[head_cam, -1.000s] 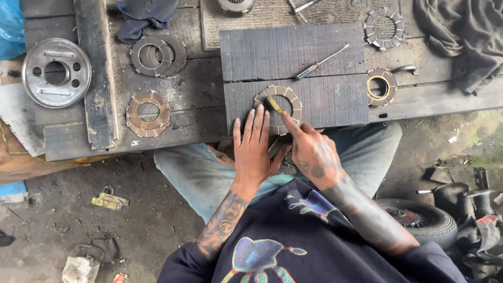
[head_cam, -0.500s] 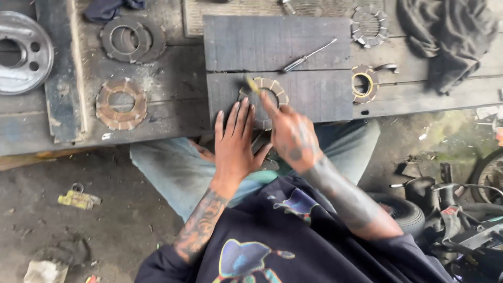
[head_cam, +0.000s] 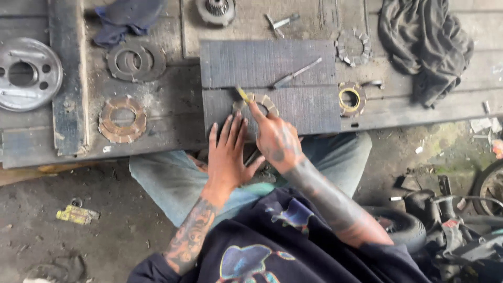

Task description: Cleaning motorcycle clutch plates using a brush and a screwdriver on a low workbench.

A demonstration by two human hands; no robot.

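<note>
A ring-shaped clutch plate [head_cam: 268, 101] with brown friction pads lies on the near dark grooved board [head_cam: 309, 107] of a wooden bench. My left hand [head_cam: 228, 152] lies flat with spread fingers, pressing on the plate's near edge. Beside it, my right hand [head_cam: 275, 137] grips a small yellow-tipped tool [head_cam: 242, 95] whose tip rests on the plate's left side. A slim metal tool [head_cam: 296, 73] lies on the board behind the plate.
More rings sit on the bench: a brown one [head_cam: 122, 119], a dark stack [head_cam: 135, 61], a toothed one [head_cam: 353, 47], a yellow-centred part [head_cam: 350, 98]. A silver disc [head_cam: 26, 73] lies far left, a dark rag [head_cam: 424, 47] at right. A tyre [head_cam: 403, 228] and motorcycle parts are at lower right.
The view has shifted, so the bench and plate sit differently in frame. Both hands have stayed on the clutch plate, my right hand working the yellow-tipped tool along its left edge.
</note>
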